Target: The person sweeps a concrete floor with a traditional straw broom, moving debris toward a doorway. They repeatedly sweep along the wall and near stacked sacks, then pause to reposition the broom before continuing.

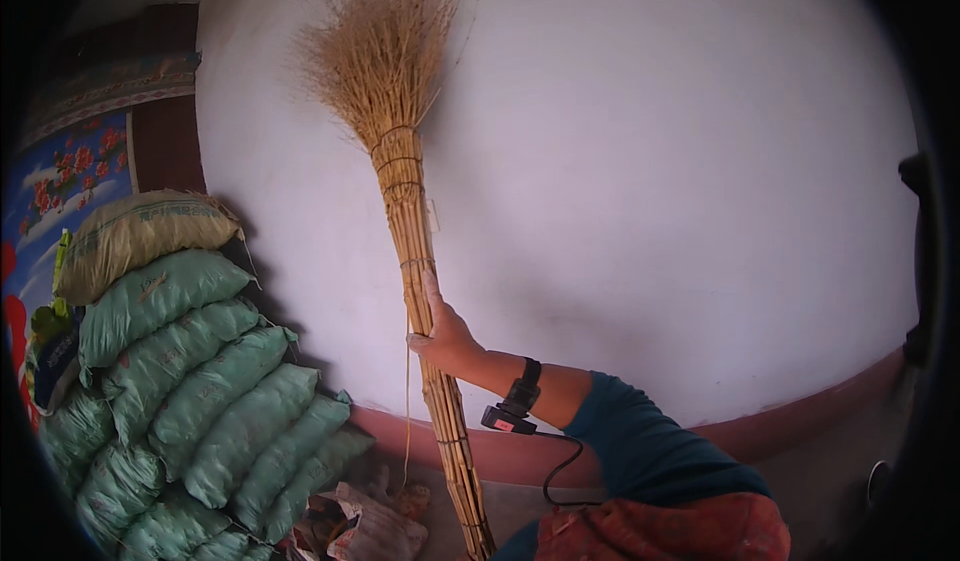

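A long broom of bundled dry stalks point(412, 231), bound with several thin ties, is held bristles up, slightly tilted. Its brushy head point(382, 51) fans out at the top of the view, in front of the white wall. My right hand point(448, 342) grips the handle around its middle, with the thumb laid upward along the stalks. A loose strand point(407, 418) hangs down beside the handle. The handle's lower end runs out at the bottom edge. My left hand is out of view.
Green woven sacks point(225, 381) are stacked at the left, with a tan sack point(157, 231) on top. Crumpled bags point(375, 520) lie on the floor beside them. The white wall point(660, 186) has a reddish base band point(795, 430). A black cable point(555, 471) hangs from my wrist device.
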The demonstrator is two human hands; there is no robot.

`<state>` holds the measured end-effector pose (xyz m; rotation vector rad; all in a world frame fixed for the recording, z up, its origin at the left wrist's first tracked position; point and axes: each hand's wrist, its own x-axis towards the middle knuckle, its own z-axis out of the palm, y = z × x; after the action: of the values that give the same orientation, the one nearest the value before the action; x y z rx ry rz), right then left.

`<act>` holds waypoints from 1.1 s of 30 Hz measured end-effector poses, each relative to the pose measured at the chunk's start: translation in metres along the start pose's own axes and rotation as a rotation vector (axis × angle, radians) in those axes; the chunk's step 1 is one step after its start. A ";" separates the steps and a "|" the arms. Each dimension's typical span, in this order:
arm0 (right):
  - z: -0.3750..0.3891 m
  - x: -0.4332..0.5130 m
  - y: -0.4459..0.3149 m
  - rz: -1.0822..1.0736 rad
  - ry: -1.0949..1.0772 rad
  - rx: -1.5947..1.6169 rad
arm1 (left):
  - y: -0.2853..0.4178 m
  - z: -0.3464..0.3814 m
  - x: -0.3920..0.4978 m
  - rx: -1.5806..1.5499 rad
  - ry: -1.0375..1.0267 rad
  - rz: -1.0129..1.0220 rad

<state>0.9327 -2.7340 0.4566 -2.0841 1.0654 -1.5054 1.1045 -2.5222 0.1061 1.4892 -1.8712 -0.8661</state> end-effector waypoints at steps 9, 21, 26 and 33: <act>-0.194 -0.037 -0.032 -0.142 0.624 0.370 | 0.093 -0.089 0.063 0.256 0.025 0.292; -0.277 -0.095 -0.058 -0.308 1.238 0.418 | 0.222 -0.218 0.150 0.367 0.347 0.889; -0.276 -0.071 -0.067 -0.374 1.144 0.422 | 0.218 -0.210 0.164 0.255 0.371 0.814; -0.258 0.027 -0.056 -0.442 0.787 0.464 | 0.174 -0.170 0.171 0.108 0.588 0.703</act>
<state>0.7200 -2.6819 0.6074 -1.4590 0.3693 -2.6087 1.0988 -2.6834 0.3560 0.8781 -1.7862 0.0090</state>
